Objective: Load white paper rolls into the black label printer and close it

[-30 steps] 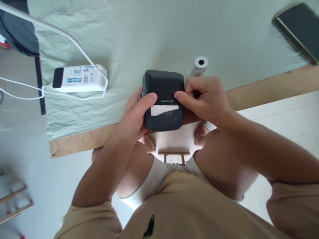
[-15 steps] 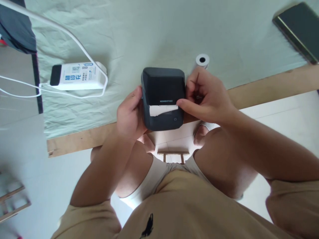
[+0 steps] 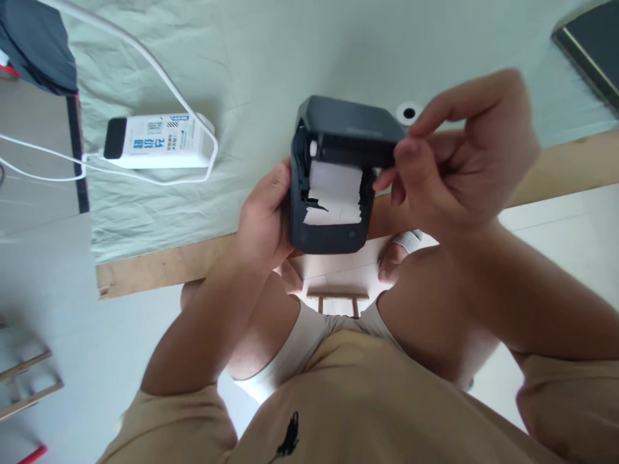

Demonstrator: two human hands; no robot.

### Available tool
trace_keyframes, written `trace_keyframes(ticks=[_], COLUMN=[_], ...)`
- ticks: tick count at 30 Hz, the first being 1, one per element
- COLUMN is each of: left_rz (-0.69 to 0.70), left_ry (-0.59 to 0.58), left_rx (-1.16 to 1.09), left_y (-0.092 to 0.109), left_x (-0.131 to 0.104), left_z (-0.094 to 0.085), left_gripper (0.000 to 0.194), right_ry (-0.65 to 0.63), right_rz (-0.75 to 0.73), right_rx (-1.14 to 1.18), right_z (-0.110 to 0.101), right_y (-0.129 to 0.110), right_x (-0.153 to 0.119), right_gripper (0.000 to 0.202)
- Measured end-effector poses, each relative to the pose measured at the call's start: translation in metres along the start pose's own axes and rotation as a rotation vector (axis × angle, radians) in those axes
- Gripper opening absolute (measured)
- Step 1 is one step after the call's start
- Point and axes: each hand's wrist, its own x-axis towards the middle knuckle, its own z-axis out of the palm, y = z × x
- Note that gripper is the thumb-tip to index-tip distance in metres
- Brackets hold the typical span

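A dark grey label printer (image 3: pixel 333 240) is held up over the table's front edge, its lid (image 3: pixel 351 119) swung up. White paper (image 3: pixel 336 193) with ragged, torn edges lies across the opening inside. My left hand (image 3: pixel 265 222) is closed around the printer's left side, thumb along its edge. At the lid's right front corner, my right hand (image 3: pixel 459 154) pinches the lid between thumb and fingers. Behind that hand stands a white paper roll (image 3: pixel 409 111) with a dark core, partly hidden by the fingers.
A white power bank (image 3: pixel 159 142) with a white cable (image 3: pixel 145 55) lies on the green cloth (image 3: pixel 251 58) at the left. A dark, flat box-like object (image 3: pixel 592 55) is at the far right. The table's wooden edge (image 3: pixel 164 264) runs in front of my knees.
The printer's lid has gone from shut to raised, showing the paper inside. My right hand has moved up and right with the lid; my left hand keeps its hold.
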Motion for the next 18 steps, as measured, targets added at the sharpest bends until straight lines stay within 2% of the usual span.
trace_keyframes(ticks=[3,5,9,13,16,18], left_rz=[-0.028,-0.041,-0.048,-0.032,-0.027,-0.045], left_ry=[0.024,0.047,0.082,0.105,0.062,0.019], left_rx=[-0.014,-0.032,-0.054,-0.054,-0.049,-0.026], left_y=[0.0,0.001,0.001,0.001,0.003,0.004], left_x=[0.001,0.001,0.0,-0.001,-0.002,-0.003], left_z=[0.001,0.002,0.004,0.005,0.006,0.007], left_gripper=[0.039,0.042,0.047,0.042,0.041,0.043], right_ry=[0.177,0.179,-0.026,-0.296,-0.456,-0.513], right_rz=[-0.115,-0.143,-0.202,-0.035,0.036,0.048], right_rx=[0.054,0.03,-0.332,-0.62,-0.701,-0.692], right_z=[0.008,0.013,0.016,0.01,0.006,0.004], right_y=[-0.007,-0.006,-0.003,-0.008,-0.014,-0.016], right_x=[0.008,0.014,0.023,0.029,0.033,0.034], right_gripper=[0.013,0.015,0.015,0.007,0.027,0.035])
